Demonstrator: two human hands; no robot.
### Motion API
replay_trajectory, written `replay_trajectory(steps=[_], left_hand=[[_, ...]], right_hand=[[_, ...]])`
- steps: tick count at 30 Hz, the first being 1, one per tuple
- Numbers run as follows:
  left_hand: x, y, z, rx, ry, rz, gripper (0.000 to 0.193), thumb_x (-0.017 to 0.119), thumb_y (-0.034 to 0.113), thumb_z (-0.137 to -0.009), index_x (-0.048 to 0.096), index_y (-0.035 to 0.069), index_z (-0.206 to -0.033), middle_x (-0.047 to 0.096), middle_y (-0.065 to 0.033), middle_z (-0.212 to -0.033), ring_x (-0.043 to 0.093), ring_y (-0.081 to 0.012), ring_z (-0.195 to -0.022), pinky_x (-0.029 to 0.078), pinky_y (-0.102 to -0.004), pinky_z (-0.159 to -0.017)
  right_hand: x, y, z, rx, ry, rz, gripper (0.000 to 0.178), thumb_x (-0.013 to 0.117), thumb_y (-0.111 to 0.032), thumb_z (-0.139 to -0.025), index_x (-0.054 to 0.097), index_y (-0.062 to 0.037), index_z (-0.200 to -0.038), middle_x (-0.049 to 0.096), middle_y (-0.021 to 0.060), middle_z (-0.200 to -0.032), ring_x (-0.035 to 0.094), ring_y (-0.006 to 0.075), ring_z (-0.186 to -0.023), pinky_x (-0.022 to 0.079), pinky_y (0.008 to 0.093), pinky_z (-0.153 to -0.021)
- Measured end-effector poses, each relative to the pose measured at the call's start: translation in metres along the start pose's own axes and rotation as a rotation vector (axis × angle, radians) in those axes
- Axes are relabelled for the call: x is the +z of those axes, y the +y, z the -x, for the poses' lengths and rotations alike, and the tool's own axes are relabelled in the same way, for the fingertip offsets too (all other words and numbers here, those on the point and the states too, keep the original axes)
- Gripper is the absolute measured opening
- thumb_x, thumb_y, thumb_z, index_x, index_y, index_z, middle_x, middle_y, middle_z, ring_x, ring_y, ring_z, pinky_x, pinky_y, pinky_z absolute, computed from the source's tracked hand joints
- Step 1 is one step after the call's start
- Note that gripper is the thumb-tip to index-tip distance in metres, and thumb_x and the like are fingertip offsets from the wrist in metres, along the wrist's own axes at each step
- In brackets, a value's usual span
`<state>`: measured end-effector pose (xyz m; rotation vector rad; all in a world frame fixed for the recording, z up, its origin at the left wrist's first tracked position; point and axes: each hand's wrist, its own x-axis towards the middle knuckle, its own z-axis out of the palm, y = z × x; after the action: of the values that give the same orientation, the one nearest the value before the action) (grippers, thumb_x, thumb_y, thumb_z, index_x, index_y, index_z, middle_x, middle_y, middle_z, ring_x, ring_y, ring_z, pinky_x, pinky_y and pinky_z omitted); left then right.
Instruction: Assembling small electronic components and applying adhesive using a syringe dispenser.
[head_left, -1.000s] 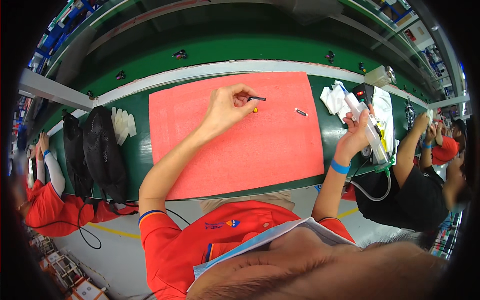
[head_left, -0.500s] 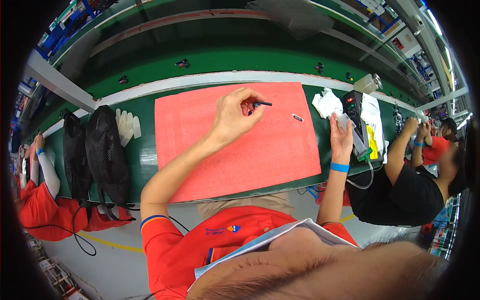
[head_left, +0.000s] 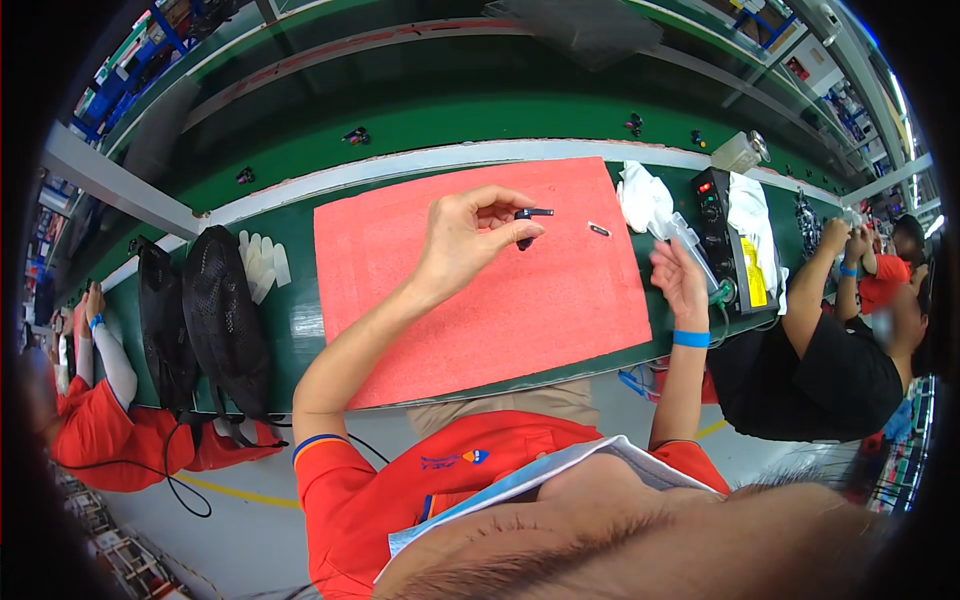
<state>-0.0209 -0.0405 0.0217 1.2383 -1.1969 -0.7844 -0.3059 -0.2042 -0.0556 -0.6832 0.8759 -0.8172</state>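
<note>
My left hand (head_left: pixel 462 238) is closed over the pink mat, its fingertips pinching a small black part (head_left: pixel 526 230). A thin dark bar sticks out of that part to the right; the exact kind is too small to make out. Farther right on the mat lies a small oblong piece (head_left: pixel 599 229) with a pale rim and dark middle. At the mat's right edge, my right hand (head_left: pixel 683 283) is palm up with fingers apart and nothing visible in it. Right behind its fingers is a translucent tube-shaped tool (head_left: pixel 693 243) with a green end.
The pink mat (head_left: pixel 480 330) covers the green bench. On the right are white cloths (head_left: pixel 641 196), a black box with a red light (head_left: pixel 712 205) and a clear jar (head_left: pixel 740 152). Black mesh bags (head_left: pixel 225 315) and pale finger cots (head_left: pixel 262 262) lie left. People work on both sides.
My left hand has turned slightly, showing more of the black part below its bar. My right hand's fingers have curled a little. The whole view has shifted slightly.
</note>
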Motion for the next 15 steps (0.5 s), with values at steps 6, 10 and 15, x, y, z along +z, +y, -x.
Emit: replay_trajectory(steps=[6, 10, 15], left_hand=[[0.004, -0.001, 0.001, -0.058, 0.004, 0.043, 0.019, 0.061, -0.001, -0.072, 0.056, -0.005, -0.089, 0.06, -0.01, -0.079, 0.06, -0.0137, -0.072, 0.049, -0.0227, -0.063], [0.006, -0.008, 0.0, -0.041, 0.006, 0.106, 0.02, 0.062, -0.001, -0.071, 0.056, -0.005, -0.09, 0.06, -0.0102, -0.079, 0.06, -0.0148, -0.072, 0.05, -0.0243, -0.065], [0.008, -0.015, -0.002, -0.006, -0.019, 0.013, 0.022, 0.063, -0.002, -0.069, 0.056, -0.005, -0.089, 0.06, -0.011, -0.081, 0.06, -0.0157, -0.073, 0.05, -0.0255, -0.067]], right_hand=[[0.096, -0.001, 0.048, -0.487, -0.135, 0.75, 0.019, 0.054, -0.01, -0.079, 0.058, 0.0031, -0.092, 0.06, 0.0093, -0.08, 0.058, 0.0111, -0.059, 0.045, 0.0192, -0.049], [0.15, 0.016, 0.047, -0.823, -0.363, 0.863, 0.02, 0.057, 0.003, -0.073, 0.059, 0.0019, -0.092, 0.059, 0.0085, -0.08, 0.059, 0.0115, -0.061, 0.046, 0.0192, -0.051], [0.149, 0.031, 0.032, -0.716, -0.468, 0.724, 0.018, 0.06, -0.001, -0.07, 0.06, 0.0006, -0.089, 0.059, 0.0091, -0.076, 0.06, 0.0131, -0.062, 0.048, 0.0206, -0.053]])
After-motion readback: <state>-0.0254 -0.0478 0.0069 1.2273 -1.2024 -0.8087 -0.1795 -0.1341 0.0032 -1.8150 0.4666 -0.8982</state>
